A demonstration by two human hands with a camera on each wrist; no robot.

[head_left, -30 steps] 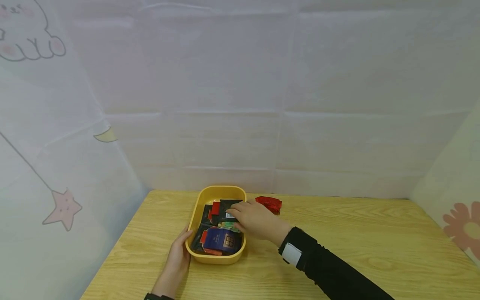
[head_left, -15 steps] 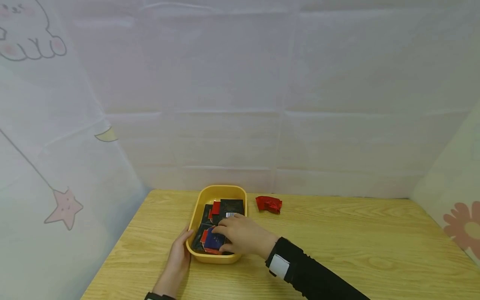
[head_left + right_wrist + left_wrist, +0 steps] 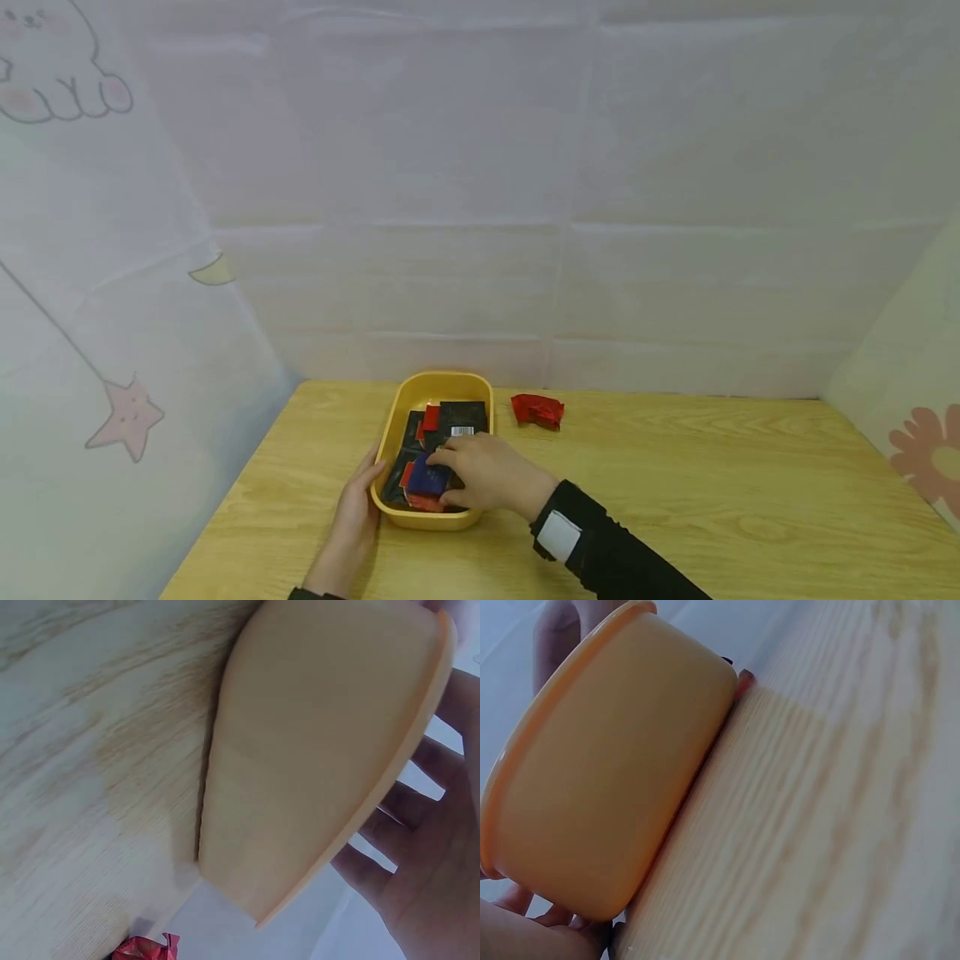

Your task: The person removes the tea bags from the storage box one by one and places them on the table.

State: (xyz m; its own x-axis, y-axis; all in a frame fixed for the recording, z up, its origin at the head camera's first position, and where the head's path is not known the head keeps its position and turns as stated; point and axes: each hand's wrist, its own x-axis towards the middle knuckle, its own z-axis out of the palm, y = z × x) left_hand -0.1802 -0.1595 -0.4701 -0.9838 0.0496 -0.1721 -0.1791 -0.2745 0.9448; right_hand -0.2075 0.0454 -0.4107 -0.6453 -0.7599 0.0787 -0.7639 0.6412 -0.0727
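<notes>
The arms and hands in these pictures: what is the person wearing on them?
Both hands are bare: no gloves or rings show. The right hand comes out of a long black sleeve bearing a white rectangular patch near the wrist. At the left hand only a sliver of dark cuff shows at the picture's bottom edge.

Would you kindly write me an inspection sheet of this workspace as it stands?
Surface: wooden table, bare grain.
Job's things: yellow tub holding dark, red and blue packets; blue packet on top.
Clutter: red packet lying on the table, apart from the tub.
Hands: left hand rests against the tub's side; right hand reaches in, touching the blue packet.
Cables: nothing seen.
Surroundings: white sheet walls with cartoon prints.
</notes>
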